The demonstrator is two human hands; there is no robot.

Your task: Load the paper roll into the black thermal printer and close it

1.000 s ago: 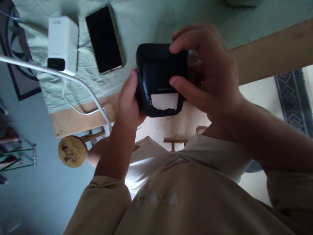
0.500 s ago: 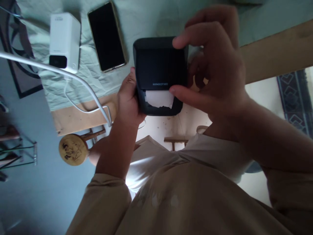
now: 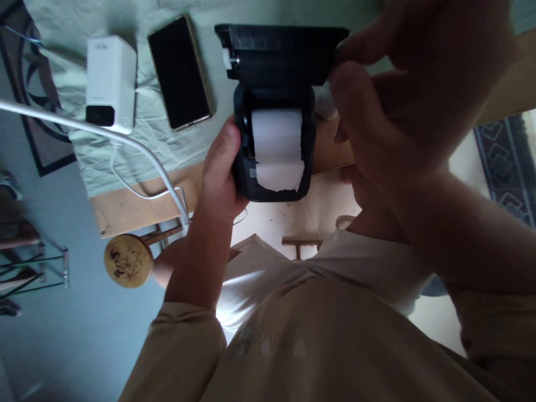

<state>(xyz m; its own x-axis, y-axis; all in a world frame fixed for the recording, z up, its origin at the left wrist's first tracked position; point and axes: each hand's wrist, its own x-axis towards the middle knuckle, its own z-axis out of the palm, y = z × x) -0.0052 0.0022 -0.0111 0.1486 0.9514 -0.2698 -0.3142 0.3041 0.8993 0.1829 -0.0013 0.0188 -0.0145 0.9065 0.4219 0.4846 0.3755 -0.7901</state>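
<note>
A small black thermal printer (image 3: 310, 167) is held over the table's front edge, its lid (image 3: 285, 53) swung up and back. Inside the bay sits a white paper roll (image 3: 276, 131), and its torn end lies over the front lip. My left hand (image 3: 221, 173) is wrapped round the printer's left side, thumb on the near edge. At the lid's right end is my right hand (image 3: 402, 106), thumb and fingers closed at the corner; it is somewhat blurred, and part of the grip is hidden.
On the green cloth (image 3: 146, 151) lie a black phone (image 3: 181, 72) and a white power bank (image 3: 111, 81). A white cable (image 3: 138, 139) arcs across the table's left side. Below the wooden edge (image 3: 129, 215) stands a round stool (image 3: 128, 261).
The printer's lid has opened, tilting up and away, so the paper roll inside shows. My right hand has moved up and right with the lid's corner; my left hand keeps its hold.
</note>
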